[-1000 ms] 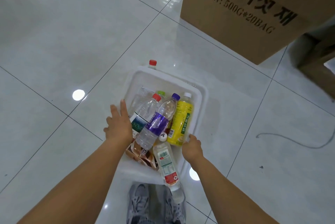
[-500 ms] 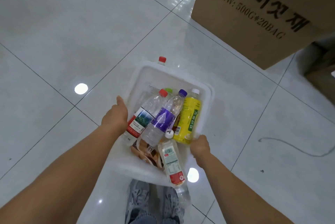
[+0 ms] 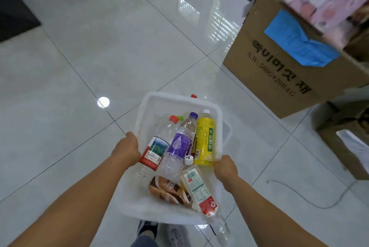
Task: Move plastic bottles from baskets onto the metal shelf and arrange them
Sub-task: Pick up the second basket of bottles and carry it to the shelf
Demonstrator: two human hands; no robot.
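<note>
A white plastic basket (image 3: 175, 99) hangs in front of me above the tiled floor, held at both sides. My left hand (image 3: 126, 148) grips its left rim and my right hand (image 3: 225, 167) grips its right rim. Several bottles lie inside: a clear one with a red cap (image 3: 157, 145), a purple-labelled one (image 3: 179, 145), a yellow one (image 3: 205, 141), a brown-labelled one (image 3: 169, 190) and a clear one with a white and red label (image 3: 198, 188) sticking out over the near rim. No metal shelf is in view.
A large cardboard box (image 3: 279, 71) with black lettering and a blue patch stands on the floor to the right, with pink packs above it. More boxes (image 3: 343, 147) stand at the far right. A thin cable (image 3: 303, 196) lies on the tiles. My shoes (image 3: 159, 230) show below the basket.
Both hands closed on the basket rims and the basket rose off the floor. My view has tilted up, bringing in more of the floor and the box's top.
</note>
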